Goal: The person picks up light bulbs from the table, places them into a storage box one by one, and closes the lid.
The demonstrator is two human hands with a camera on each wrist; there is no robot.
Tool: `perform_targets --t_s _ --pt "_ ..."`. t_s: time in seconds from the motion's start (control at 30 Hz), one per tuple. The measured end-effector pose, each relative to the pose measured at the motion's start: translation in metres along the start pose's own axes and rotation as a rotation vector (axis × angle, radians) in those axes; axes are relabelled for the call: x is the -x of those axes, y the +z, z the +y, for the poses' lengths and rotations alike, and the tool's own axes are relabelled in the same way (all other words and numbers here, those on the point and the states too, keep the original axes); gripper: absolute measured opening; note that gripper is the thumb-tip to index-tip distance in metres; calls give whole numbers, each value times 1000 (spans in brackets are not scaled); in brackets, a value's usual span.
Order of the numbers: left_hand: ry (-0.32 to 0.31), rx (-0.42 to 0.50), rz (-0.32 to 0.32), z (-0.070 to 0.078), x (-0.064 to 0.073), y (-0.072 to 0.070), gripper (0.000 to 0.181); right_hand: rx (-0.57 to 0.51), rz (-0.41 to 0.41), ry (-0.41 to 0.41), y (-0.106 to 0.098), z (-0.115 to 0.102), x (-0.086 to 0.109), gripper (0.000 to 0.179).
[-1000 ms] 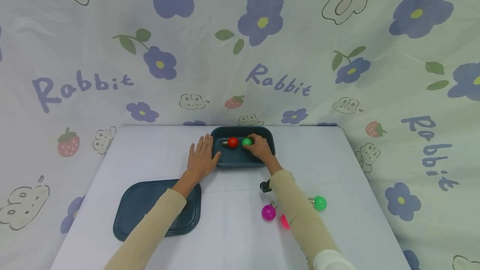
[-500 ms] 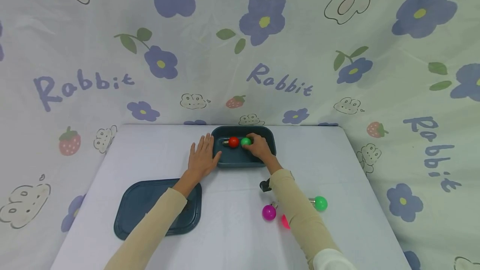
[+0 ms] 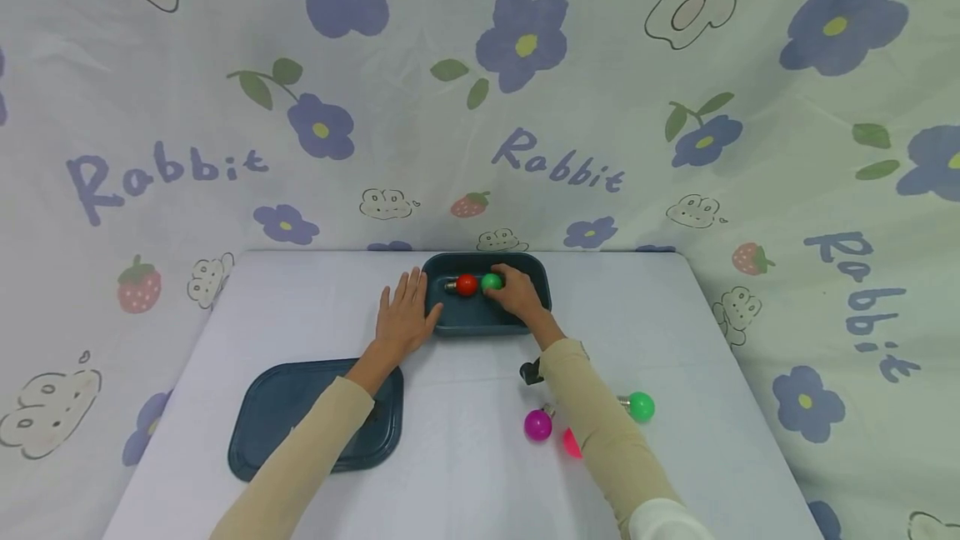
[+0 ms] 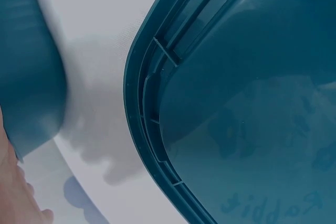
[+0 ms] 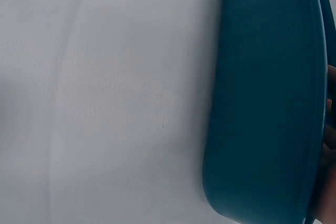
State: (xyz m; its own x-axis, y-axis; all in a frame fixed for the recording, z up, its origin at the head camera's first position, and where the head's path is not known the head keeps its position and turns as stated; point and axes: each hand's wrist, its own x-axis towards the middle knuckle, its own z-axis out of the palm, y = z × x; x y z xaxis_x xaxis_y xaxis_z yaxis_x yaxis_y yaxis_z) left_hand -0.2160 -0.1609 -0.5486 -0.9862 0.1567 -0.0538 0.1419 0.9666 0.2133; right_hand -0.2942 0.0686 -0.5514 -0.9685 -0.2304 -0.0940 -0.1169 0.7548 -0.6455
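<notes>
Item: open box (image 3: 480,321), dark teal, rounded corners. Location: centre of the head view, at the far edge of the white table (image 3: 465,457). Contents: 2 bulbs.

Bulb 1, red bulb (image 3: 467,285): lying on its side in the box, metal base toward the left of the frame.

Bulb 2, green bulb (image 3: 491,282): in the box, just right of the red bulb in the frame; base hidden. Pinched between thumb and finger of the right hand (image 3: 517,294), which reaches in over the near right part of the box.

Left hand (image 3: 403,319): fingers straight, thumb set apart, laid against the left side of the box; no object gripped.

Lid (image 3: 277,411): flat, teal, raised rim; on the table, lower left of the frame, partly under the left sleeve (image 3: 315,440). The left wrist view shows ribs along its rim.

Loose bulbs, lower right of centre, 3 in number: purple bulb (image 3: 537,425); pink bulb (image 3: 572,443), partly covered by the right sleeve (image 3: 600,432); second green bulb (image 3: 641,407), just right of that sleeve.

Backdrop: pale cloth (image 3: 420,82), printed with purple flowers, rabbits, strawberries and the word "Rabbit".
</notes>
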Motion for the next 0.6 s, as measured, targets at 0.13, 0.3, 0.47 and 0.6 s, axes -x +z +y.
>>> perform_targets --t_s 0.13,0.3,0.47,0.6 --pt "1 5 -2 1 1 -1 75 6 12 -13 -3 0 2 57" --pt "-2 7 1 1 1 0 76 -1 33 -42 -10 2 6 54" --pt "2 4 2 1 1 0 76 -35 51 -105 -22 3 13 48" --pt "2 11 1 1 2 -1 75 -79 77 -165 -35 6 22 45"
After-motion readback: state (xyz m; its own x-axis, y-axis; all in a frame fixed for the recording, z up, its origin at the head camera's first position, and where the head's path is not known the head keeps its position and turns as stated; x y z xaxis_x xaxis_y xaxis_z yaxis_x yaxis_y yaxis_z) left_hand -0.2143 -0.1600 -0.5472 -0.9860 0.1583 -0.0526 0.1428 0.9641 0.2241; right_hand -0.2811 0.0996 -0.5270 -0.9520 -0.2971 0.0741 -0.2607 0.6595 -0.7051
